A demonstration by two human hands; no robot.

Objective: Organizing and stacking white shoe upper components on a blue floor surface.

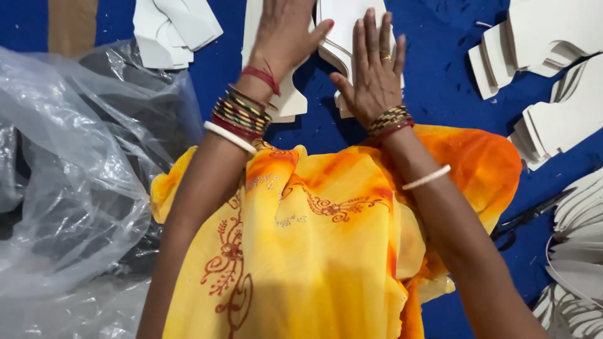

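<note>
White card cut-outs (342,37) lie at twelve o'clock on the blue cloth (440,75). Left hand (282,34) presses one piece flat, fingers spread; right hand (374,72) rests open on its neighbour. More cut-out stacks (546,94) sit at two o'clock, clear plastic sheeting (69,188) at nine, scissors (527,216) at four.

Matt white card cutouts (352,37), glossy crinkled clear plastic sheet (69,176), rough blue cloth mat (440,75), soft orange fabric (314,251)
</note>
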